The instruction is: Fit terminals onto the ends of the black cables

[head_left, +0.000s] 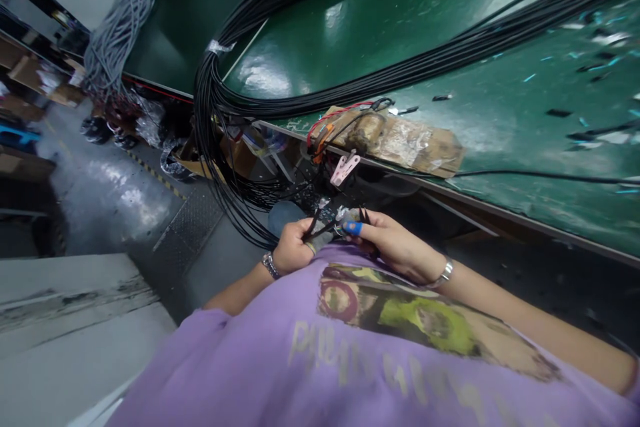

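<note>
Close to my shirt front, my left hand (294,247) is closed around a thin black cable (328,229). The cable crosses the small gap to my right hand (395,240), whose thumb wears blue tape (353,227). The right fingers pinch the cable near its end, where a few fine, light wires seem to show; they are too small to make out clearly. Dark pointed shapes stick up beside the fingers of both hands, and I cannot tell what they are. Just beyond the hands, a pale pink clip (345,168) hangs at the bench edge.
A long bundle of black cables (350,87) loops over the green bench (380,27) and droops off its left end. A taped cardboard piece (415,143) lies along the edge. Cable scraps (559,113) litter the right side. Grey cables (117,33) hang further left.
</note>
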`<state>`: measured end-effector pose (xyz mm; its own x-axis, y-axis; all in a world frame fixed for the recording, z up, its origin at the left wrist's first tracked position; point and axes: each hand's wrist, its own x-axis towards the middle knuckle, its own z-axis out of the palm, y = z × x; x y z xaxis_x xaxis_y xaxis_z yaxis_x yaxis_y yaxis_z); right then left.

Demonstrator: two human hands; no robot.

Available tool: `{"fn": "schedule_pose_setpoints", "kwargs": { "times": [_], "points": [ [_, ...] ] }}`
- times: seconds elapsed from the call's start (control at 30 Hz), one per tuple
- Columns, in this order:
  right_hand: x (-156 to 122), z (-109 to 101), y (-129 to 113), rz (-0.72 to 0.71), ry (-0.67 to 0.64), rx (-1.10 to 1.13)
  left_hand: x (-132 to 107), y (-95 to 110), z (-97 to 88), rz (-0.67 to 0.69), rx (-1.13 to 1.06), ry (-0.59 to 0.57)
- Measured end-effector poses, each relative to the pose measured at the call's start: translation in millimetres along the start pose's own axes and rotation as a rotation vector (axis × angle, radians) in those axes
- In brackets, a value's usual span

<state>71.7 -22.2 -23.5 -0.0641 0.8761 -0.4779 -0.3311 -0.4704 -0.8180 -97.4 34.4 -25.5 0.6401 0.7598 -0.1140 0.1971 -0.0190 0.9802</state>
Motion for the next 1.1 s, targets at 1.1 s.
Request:
{"fn": "schedule_pose_setpoints", "kwargs": {
  "times": [1.1],
  "points": [
    [4, -3, 9, -0.108, -0.008, 0.063, 4, 1, -6.7, -0.311, -0.231, -0.135]
  ]
}}
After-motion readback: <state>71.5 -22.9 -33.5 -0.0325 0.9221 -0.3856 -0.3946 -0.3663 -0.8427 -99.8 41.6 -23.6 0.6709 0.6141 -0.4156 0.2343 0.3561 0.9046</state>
